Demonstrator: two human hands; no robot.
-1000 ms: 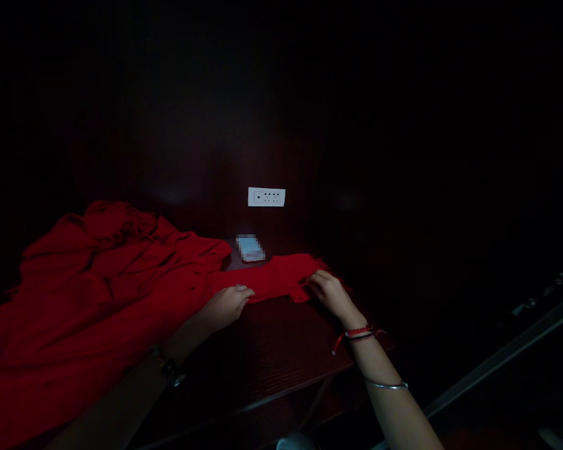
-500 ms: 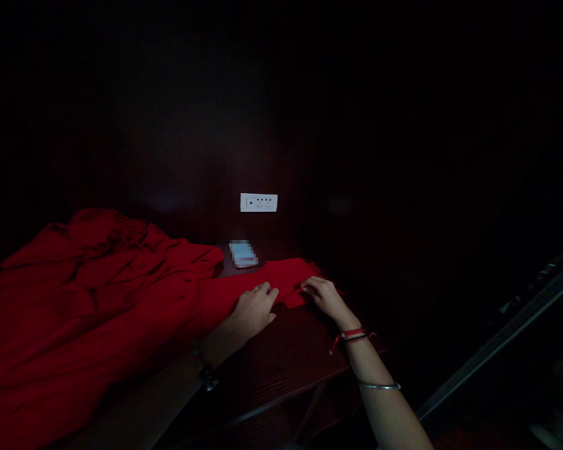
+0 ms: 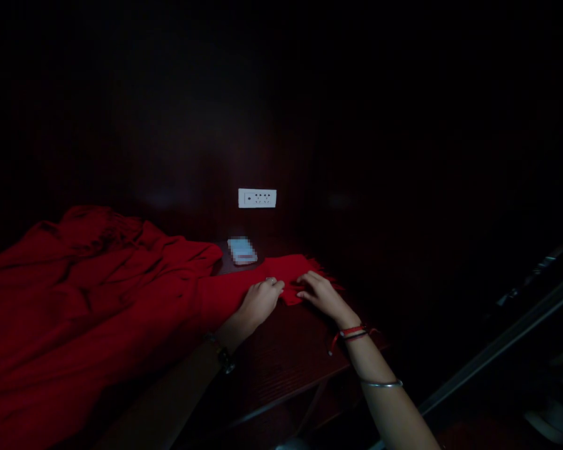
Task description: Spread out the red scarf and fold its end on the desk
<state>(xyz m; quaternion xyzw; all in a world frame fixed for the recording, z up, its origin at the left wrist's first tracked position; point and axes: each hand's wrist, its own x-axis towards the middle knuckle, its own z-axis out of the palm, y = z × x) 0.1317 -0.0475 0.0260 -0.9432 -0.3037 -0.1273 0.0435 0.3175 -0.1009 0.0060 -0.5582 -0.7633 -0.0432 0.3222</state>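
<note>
A large red scarf [image 3: 98, 294] with a fringed end lies rumpled across a dark wooden table [image 3: 281, 362], its narrow end stretched out to the right. My left hand [image 3: 260, 300] rests on that narrow end with its fingers curled over the near edge of the cloth. My right hand [image 3: 321, 294] lies a little to the right, fingers pinching the cloth near the fringe. The two hands are close together. A watch is on my left wrist; a red cord and a metal bangle are on my right arm.
A small pale box [image 3: 242, 250] lies on the table just behind the scarf's end. A white wall socket [image 3: 257, 198] sits on the dark panel behind. The table's right edge drops off near my right wrist; a pale slanted rail [image 3: 497, 350] runs at lower right.
My left hand has slid right along the scarf's near edge, closing the gap to my right hand. My right hand has stayed near the fringed end.
</note>
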